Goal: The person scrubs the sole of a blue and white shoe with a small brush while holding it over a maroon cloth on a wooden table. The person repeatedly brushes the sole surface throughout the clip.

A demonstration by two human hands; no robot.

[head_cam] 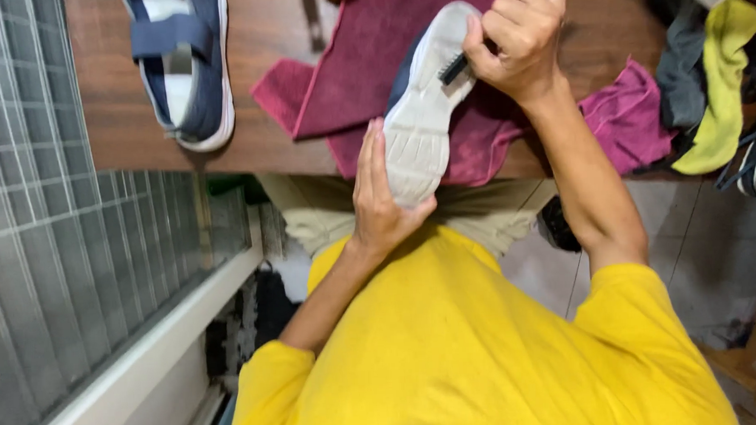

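Note:
My left hand [377, 195] grips the near end of a shoe [424, 108] turned sole-up, showing a white ridged sole and a dark blue upper. My right hand [519, 36] is closed around a small black brush [455, 69], whose bristles press against the sole's right edge near the far end. The shoe is held over a maroon towel [363, 60] spread on the brown wooden table [268, 39]. My yellow sleeves and shirt fill the bottom of the view.
A second navy shoe [186, 68] with a strap and white sole lies at the table's far left. A magenta cloth [633, 116], a yellow-green cloth [721, 87] and dark straps lie at the right. A grey tiled surface [65, 252] runs along the left.

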